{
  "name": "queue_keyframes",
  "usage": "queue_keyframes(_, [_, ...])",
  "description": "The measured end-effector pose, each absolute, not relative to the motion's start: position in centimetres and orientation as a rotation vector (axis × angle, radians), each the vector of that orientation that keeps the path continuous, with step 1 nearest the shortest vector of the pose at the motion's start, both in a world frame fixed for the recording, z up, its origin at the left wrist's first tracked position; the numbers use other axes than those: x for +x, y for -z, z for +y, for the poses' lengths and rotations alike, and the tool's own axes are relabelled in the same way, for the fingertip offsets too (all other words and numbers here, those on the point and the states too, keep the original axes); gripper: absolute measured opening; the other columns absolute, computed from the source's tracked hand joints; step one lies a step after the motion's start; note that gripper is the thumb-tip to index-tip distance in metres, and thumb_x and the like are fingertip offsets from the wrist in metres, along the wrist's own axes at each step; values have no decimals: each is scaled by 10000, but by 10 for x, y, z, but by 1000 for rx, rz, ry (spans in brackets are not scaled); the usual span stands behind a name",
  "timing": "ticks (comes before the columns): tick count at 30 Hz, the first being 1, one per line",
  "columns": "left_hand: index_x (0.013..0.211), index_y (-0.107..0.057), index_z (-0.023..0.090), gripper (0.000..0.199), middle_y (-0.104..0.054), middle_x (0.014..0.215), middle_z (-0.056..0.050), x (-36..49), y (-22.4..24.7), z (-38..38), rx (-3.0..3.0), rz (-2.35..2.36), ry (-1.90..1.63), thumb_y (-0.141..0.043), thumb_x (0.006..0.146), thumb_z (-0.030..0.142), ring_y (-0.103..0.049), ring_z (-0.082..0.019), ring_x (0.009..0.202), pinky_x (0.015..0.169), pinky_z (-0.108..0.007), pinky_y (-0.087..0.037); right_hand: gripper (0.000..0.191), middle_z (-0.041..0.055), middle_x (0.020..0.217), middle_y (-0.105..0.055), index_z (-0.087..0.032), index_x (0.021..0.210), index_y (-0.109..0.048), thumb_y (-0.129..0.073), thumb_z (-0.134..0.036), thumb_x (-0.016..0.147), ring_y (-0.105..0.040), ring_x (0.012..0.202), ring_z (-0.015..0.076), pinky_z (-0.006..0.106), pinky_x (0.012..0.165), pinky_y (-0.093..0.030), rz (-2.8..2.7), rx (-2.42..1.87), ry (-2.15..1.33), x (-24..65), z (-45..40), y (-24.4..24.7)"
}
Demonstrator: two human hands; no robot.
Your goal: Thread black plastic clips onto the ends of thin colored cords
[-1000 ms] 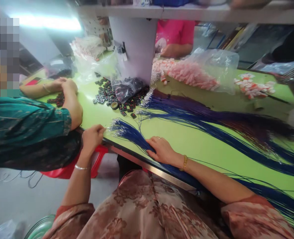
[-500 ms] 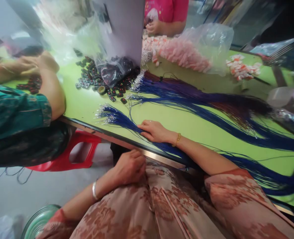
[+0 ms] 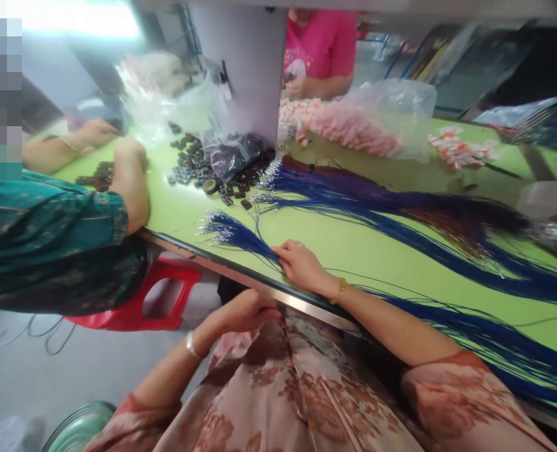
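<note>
Your right hand (image 3: 301,267) has its grip closed on the blue wires (image 3: 247,236), near the front edge of the green desk (image 3: 348,254). That likely holds them in one bunch, with the shiny tips (image 3: 216,221) out where you can see them. Your left hand (image 3: 250,311) is down by your tummy; I cannot tell how its grip is. The other long wires (image 3: 377,216) lie farther back, maybe so they don't mix.

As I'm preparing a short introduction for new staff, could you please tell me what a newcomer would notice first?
Probably the long blue wires sweeping across the green tabletop, the right hand on one bundle near its front edge. Beyond lies a pink heap; at lower left, a red stool.
</note>
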State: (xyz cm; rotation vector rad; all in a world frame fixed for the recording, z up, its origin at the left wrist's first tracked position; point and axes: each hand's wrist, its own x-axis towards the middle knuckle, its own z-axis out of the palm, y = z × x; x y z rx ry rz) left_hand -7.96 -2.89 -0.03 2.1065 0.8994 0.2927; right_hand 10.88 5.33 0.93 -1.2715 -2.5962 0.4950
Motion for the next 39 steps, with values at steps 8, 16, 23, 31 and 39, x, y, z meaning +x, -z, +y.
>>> queue_keyframes(8, [911, -669, 173, 310, -641, 946, -106, -121, -18, 60, 2768, 1408, -478, -422, 961, 355, -582, -205, 910, 806, -334, -454, 669, 137, 1019, -598, -110, 1261, -553, -571, -620, 830, -516, 908, 256, 390, 816, -427, -2573, -1040, -474, 113, 42, -3])
queue_keyframes(16, [1220, -587, 176, 408, -592, 1023, -108, -116, -7, 71, 2958, 1039, -359, -457, 939, 442, -546, -237, 1020, 1063, -497, -344, 396, 140, 988, -594, -135, 1307, -524, -407, -167, 930, -494, 842, 215, 347, 737, -458, -2748, -685, -252, 148, 65, 9])
queue_keyframes(23, [1310, -526, 206, 471, -563, 875, -99, -69, -1, 70, 2982, 1260, -105, -343, 967, 472, -554, -216, 814, 696, -323, -453, 427, 120, 986, -613, -233, 1330, -542, -384, -156, 941, -537, 859, 201, 354, 755, -480, -2665, -741, -336, 219, 78, 9])
queue_keyframes(31, [1273, -523, 205, 450, -583, 933, -97, -46, 0, 87, 2950, 1264, -34, -293, 983, 460, -578, -210, 844, 666, -299, -432, 429, 130, 1199, -621, -200, 1284, -589, -325, -382, 999, -544, 1087, 226, 412, 962, -428, -2551, -985, -526, 183, 118, -3])
queue_keyframes(39, [1341, -480, 202, 564, -595, 1116, -138, -59, -8, 98, 2932, 1318, -152, -441, 906, 560, -568, -257, 1026, 871, -385, -435, 437, 135, 1413, -514, -160, 1332, -558, -397, -321, 959, -472, 1250, 266, 441, 1047, -341, -2511, -1350, -455, 114, 223, -4])
